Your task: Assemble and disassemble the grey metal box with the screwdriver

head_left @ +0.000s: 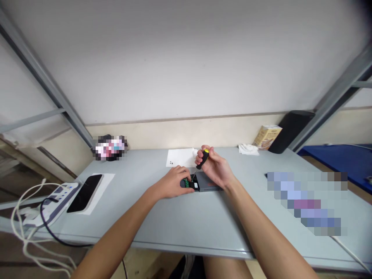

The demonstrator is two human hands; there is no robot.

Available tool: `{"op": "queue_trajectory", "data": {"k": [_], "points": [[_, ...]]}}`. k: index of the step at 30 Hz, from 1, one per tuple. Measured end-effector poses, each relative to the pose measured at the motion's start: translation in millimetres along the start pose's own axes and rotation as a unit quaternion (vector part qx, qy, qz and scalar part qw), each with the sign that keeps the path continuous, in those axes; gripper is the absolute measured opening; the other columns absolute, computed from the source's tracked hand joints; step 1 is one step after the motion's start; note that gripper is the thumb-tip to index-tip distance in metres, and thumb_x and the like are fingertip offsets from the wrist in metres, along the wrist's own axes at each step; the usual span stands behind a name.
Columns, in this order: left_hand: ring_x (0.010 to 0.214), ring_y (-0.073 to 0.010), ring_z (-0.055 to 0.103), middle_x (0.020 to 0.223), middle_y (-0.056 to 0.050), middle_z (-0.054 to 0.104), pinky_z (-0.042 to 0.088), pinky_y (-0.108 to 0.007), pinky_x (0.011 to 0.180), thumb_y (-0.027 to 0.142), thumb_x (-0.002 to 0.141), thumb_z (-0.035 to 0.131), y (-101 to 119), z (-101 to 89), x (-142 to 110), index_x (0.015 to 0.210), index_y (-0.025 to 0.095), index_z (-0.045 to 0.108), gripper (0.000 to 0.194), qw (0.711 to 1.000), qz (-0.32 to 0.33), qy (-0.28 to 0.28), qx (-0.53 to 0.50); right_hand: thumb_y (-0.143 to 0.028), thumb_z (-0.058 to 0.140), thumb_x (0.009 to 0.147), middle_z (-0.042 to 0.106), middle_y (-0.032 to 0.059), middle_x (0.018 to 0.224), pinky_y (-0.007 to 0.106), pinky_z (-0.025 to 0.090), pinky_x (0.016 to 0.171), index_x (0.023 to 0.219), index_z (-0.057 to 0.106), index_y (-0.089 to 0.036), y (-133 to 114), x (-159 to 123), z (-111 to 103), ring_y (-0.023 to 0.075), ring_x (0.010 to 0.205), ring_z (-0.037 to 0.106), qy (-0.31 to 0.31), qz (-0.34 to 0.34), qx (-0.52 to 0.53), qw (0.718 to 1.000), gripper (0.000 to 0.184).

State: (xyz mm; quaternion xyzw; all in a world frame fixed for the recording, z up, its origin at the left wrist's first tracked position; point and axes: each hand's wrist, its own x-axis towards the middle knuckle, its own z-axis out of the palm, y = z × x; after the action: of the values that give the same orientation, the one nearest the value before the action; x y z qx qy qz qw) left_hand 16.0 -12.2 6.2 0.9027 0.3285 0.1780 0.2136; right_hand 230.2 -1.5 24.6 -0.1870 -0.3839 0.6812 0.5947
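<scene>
A small grey metal device box (pixel 207 183) lies in the middle of the grey table (pixel 186 221), with a green circuit board (pixel 189 183) showing at its left end. My left hand (pixel 174 183) rests closed around that left end, fingers on a dark part there. My right hand (pixel 213 166) is wrapped round a screwdriver with a black handle and yellow cap (pixel 202 159), held above the box with its tip pointing down at the open end.
A white sheet of paper (pixel 180 157) lies behind the box. A black phone (pixel 85 192) on paper and a white power strip (pixel 52 201) with cables sit at the left. A crumpled tissue (pixel 248 149), a carton (pixel 267 136) and a black object (pixel 292 130) stand at the back right.
</scene>
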Motion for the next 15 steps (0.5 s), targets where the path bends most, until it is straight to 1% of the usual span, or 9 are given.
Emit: {"op": "queue_trajectory", "data": {"k": [5,9,12,15], "points": [[0.109,-0.0247,0.058,0.115,-0.004,0.066,0.048,-0.04,0.1,0.038,0.088,0.083,-0.4,0.2,-0.3,0.099,0.023,0.066,0.025,1.0,0.004,-0.002,0.003,-0.053,0.076,0.089,0.053,-0.0002,0.082,0.033,0.047,0.072,0.094,0.062,-0.027,0.8,0.2,2.3,0.0177,0.073,0.05,0.006,-0.004,0.01,1.0,0.03],[0.109,-0.0251,0.058,0.116,-0.005,0.066,0.047,-0.04,0.1,0.039,0.09,0.081,-0.8,1.3,-0.6,0.1,0.024,0.066,0.023,1.0,0.01,-0.001,0.013,-0.054,0.073,0.092,0.046,-0.0014,0.077,0.03,0.045,0.068,0.089,0.06,-0.025,2.7,0.9,5.2,0.0154,0.068,0.045,0.009,0.011,0.038,0.999,0.032],[0.108,-0.0254,0.058,0.115,-0.006,0.065,0.048,-0.041,0.099,0.04,0.091,0.079,-0.8,1.9,-0.6,0.1,0.023,0.067,0.022,1.0,0.017,-0.003,0.022,-0.06,0.066,0.095,0.04,-0.002,0.073,0.03,0.043,0.063,0.09,0.06,-0.026,4.5,1.2,7.7,0.0162,0.064,0.041,0.022,0.002,0.044,0.999,0.035],[0.108,-0.0252,0.058,0.113,-0.006,0.065,0.048,-0.04,0.098,0.039,0.091,0.08,-1.2,2.0,-0.6,0.1,0.023,0.066,0.023,1.0,0.02,-0.004,0.023,-0.057,0.068,0.094,0.037,-0.0032,0.07,0.029,0.041,0.061,0.094,0.062,-0.028,4.7,1.3,6.5,0.0161,0.061,0.038,0.023,-0.007,0.041,0.999,0.03]]}}
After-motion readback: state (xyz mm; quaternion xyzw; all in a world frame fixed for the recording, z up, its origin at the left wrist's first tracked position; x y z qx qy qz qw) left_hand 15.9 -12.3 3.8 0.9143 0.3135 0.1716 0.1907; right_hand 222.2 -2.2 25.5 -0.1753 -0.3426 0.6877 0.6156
